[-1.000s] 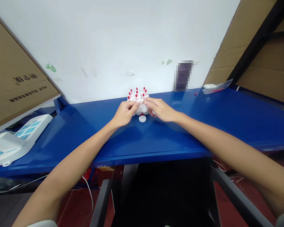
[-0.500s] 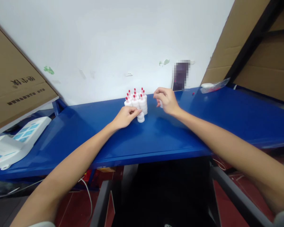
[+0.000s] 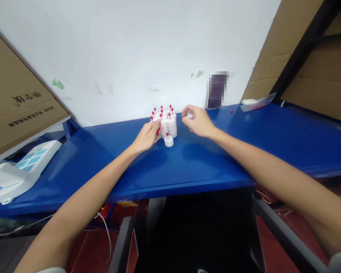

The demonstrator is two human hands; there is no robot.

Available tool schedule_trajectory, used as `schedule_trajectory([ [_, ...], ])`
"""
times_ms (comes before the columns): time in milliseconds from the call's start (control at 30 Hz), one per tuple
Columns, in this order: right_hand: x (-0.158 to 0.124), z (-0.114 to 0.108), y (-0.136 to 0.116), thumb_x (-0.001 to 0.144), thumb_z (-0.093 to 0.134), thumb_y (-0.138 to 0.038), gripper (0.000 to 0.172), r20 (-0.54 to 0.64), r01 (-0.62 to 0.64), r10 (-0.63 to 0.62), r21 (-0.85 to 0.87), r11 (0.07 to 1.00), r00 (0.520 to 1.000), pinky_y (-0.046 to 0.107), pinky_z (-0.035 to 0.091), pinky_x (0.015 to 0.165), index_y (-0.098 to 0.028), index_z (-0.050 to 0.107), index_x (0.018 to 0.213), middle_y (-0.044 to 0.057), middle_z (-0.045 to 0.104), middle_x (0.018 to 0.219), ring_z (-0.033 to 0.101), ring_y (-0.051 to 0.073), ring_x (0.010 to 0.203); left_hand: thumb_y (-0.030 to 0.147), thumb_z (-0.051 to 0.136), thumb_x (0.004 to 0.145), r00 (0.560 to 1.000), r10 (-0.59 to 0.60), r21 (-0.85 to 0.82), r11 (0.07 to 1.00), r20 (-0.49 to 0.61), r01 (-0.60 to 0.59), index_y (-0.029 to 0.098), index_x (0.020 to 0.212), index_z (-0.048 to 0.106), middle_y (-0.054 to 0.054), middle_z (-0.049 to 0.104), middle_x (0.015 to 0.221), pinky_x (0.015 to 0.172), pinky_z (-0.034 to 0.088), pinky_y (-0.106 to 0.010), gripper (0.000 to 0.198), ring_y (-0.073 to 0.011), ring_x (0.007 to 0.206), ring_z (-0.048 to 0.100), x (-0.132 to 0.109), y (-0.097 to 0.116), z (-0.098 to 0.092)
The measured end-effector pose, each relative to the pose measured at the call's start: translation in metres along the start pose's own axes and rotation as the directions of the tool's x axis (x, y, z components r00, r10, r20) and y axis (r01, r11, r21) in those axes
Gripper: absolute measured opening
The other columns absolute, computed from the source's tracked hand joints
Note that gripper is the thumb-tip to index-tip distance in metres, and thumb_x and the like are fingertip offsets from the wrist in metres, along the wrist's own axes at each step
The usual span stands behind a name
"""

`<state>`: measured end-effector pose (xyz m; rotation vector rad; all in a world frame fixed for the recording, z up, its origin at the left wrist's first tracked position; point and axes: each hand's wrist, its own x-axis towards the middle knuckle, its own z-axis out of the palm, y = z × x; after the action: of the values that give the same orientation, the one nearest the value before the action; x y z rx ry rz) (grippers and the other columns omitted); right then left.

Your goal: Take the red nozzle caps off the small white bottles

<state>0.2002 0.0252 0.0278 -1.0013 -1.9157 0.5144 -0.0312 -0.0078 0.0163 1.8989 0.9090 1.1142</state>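
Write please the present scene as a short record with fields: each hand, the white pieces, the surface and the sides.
Left hand: curled around something red, details unclear
Right hand: closed around a small white piece, above the table
Group: white stacks with red tips, close together near the wall
Single: white cap with red tip, in front of the group
Surface: blue table
Left side: white device
Right side: clear plastic bag

Left: printed cardboard box [image 3: 19, 87], blue-panelled white device [image 3: 25, 174]. Right: clear plastic bag [image 3: 260, 104] near wall [image 3: 130, 49].
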Motion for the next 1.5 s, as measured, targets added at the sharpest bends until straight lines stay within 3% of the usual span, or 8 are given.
schedule_trajectory([
  [300, -0.017, 0.01, -0.02, 0.085, 0.046, -0.023, 0.022, 0.235, 0.242, -0.219, -0.073, 0.968, 0.947, 0.032, 0.029, 0.062, -0.021, 0.059, 0.102, -0.005, 0.047, 0.058, 0.04, 0.015, 0.055, 0.078, 0.046, 0.091, 0.993, -0.078, -0.088, 0.994, -0.085, 0.071, 0.022, 0.063, 0.033, 0.01, 0.023, 0.052, 0.038, 0.02, -0.022, 0.064, -0.0048, 0.04, 0.02, 0.003, 0.003, -0.003],
  [533, -0.018, 0.012, -0.022, 0.087, 0.04, -0.023, 0.022, 0.232, 0.236, -0.192, -0.181, 0.955, 0.954, 0.033, 0.031, 0.066, -0.02, 0.06, 0.095, 0.003, 0.062, 0.076, 0.048, 0.019, 0.068, 0.064, 0.044, 0.1, 0.966, 0.21, 0.266, 0.95, -0.152, -0.165, 0.02, 0.065, 0.04, 0.004, 0.036, 0.055, 0.047, 0.03, -0.024, 0.056, -0.0086, 0.05, 0.034, -0.005, 0.002, 0.004],
  [633, -0.017, 0.014, -0.023, 0.086, 0.042, -0.023, 0.02, 0.208, 0.296, -0.251, -0.225, 0.928, 0.945, 0.034, 0.034, 0.072, -0.019, 0.061, 0.09, 0.009, 0.064, 0.094, 0.053, 0.022, 0.081, 0.048, 0.041, 0.105, 0.926, 0.378, 0.5, 0.803, -0.008, -0.323, 0.019, 0.063, 0.04, 0.004, 0.039, 0.055, 0.051, 0.03, -0.025, 0.051, -0.0088, 0.051, 0.035, -0.017, 0.014, 0.015],
  [733, -0.017, 0.015, -0.023, 0.086, 0.043, -0.023, 0.024, 0.2, 0.327, -0.285, -0.219, 0.919, 0.937, 0.035, 0.037, 0.078, -0.017, 0.064, 0.095, 0.011, 0.064, 0.103, 0.054, 0.023, 0.087, 0.036, 0.041, 0.105, 0.813, 0.516, 0.58, 0.588, 0.269, -0.564, 0.019, 0.062, 0.039, 0.004, 0.042, 0.053, 0.051, 0.029, -0.026, 0.046, -0.0091, 0.049, 0.037, -0.028, 0.021, 0.027],
  [933, -0.018, 0.014, -0.02, 0.089, 0.044, -0.023, 0.025, 0.192, 0.251, -0.214, -0.195, 0.948, 0.958, 0.033, 0.035, 0.072, -0.017, 0.066, 0.1, 0.006, 0.065, 0.085, 0.051, 0.02, 0.074, 0.033, 0.04, 0.106, 0.705, 0.436, 0.6, 0.372, 0.56, -0.708, 0.019, 0.065, 0.049, 0.002, 0.049, 0.053, 0.05, 0.031, -0.027, 0.044, -0.0106, 0.047, 0.046, -0.034, 0.019, 0.037],
  [1100, -0.018, 0.013, -0.02, 0.089, 0.045, -0.025, 0.024, 0.192, 0.249, -0.217, -0.166, 0.954, 0.957, 0.031, 0.032, 0.068, -0.017, 0.065, 0.099, 0.004, 0.063, 0.076, 0.047, 0.018, 0.067, 0.032, 0.043, 0.104, 0.736, 0.457, 0.679, 0.321, 0.5, -0.661, 0.019, 0.064, 0.05, 0.002, 0.05, 0.052, 0.048, 0.029, -0.027, 0.042, -0.0102, 0.044, 0.044, -0.029, 0.012, 0.032],
  [1333, -0.017, 0.015, -0.017, 0.087, 0.045, -0.024, 0.024, 0.221, 0.285, -0.248, -0.154, 0.946, 0.943, 0.031, 0.034, 0.069, -0.016, 0.065, 0.096, 0.003, 0.06, 0.073, 0.049, 0.017, 0.066, 0.028, 0.044, 0.101, 0.786, 0.608, 0.713, 0.501, 0.114, -0.491, 0.018, 0.059, 0.043, 0.005, 0.039, 0.048, 0.047, 0.024, -0.025, 0.044, -0.0074, 0.042, 0.032, -0.018, 0.008, 0.012],
  [1500, -0.017, 0.015, -0.016, 0.086, 0.045, -0.025, 0.023, 0.225, 0.275, -0.24, -0.141, 0.951, 0.944, 0.031, 0.035, 0.069, -0.016, 0.066, 0.094, 0.003, 0.061, 0.073, 0.049, 0.017, 0.065, 0.026, 0.045, 0.099, 0.846, 0.486, 0.681, 0.544, 0.221, -0.49, 0.018, 0.058, 0.042, 0.005, 0.036, 0.049, 0.049, 0.025, -0.024, 0.042, -0.0074, 0.045, 0.029, -0.015, 0.014, -0.005],
])
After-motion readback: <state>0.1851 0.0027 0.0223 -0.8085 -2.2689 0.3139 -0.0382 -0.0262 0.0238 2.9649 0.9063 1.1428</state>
